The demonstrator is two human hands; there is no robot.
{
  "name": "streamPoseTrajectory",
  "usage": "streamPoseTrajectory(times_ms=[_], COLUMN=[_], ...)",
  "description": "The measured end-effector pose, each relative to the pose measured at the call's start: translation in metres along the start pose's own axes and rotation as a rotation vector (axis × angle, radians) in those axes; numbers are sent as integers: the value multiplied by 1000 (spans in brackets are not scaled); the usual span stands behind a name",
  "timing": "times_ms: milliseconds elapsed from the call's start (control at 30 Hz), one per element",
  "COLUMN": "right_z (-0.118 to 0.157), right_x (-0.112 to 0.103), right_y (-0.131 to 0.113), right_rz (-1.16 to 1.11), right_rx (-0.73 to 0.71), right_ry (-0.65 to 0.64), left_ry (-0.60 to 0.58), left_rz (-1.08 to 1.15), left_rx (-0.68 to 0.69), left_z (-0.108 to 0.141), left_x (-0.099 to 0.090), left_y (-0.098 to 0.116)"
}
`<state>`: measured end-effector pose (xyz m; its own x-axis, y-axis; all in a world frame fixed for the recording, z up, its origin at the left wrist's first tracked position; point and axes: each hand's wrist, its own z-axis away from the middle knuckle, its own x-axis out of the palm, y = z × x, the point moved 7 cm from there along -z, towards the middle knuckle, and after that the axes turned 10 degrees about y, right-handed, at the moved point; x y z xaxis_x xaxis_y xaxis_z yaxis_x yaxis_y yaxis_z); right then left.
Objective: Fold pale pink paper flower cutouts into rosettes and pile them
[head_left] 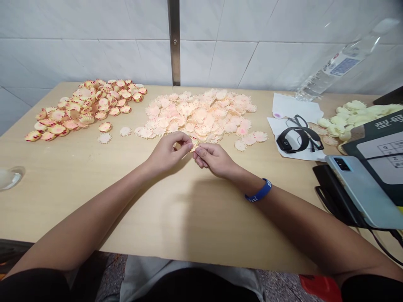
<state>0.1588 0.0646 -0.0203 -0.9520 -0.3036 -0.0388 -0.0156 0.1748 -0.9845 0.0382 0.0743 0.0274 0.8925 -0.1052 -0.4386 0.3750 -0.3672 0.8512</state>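
Note:
My left hand (pixel 171 152) and my right hand (pixel 215 158) meet above the middle of the table, fingertips pinched together. Between them is a small pale yellow flower-shaped piece (pixel 194 145), mostly covered by the fingers. Just behind the hands spreads a loose heap of pale pink, jagged-edged flower pieces (pixel 204 113). To the left lies a pile of yellowish flower pieces with red-tipped edges (pixel 85 102), which look thicker. A few single pieces, one of them a pale flower disc (pixel 104 138), lie between the two piles.
On the right are white paper (pixel 297 110), a black wristband (pixel 294 140), glasses, a phone (pixel 362 188) on a black object, a dark green box (pixel 380 147) and pale green flower pieces (pixel 355 115). A plastic bottle (pixel 343 63) stands behind. A clear cup (pixel 11 178) sits far left.

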Motion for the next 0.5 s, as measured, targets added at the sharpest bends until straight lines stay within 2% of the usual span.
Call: streamPoseTrajectory(times_ms=[167, 500], right_z=[0, 1], right_x=[-1, 0], right_y=[-2, -8], right_rz=[29, 76], right_rx=[10, 4], right_ry=[8, 5], left_ry=[4, -31], left_rz=[54, 9], left_rx=[-37, -1], left_z=[0, 1], left_x=[0, 1], left_y=[-2, -4])
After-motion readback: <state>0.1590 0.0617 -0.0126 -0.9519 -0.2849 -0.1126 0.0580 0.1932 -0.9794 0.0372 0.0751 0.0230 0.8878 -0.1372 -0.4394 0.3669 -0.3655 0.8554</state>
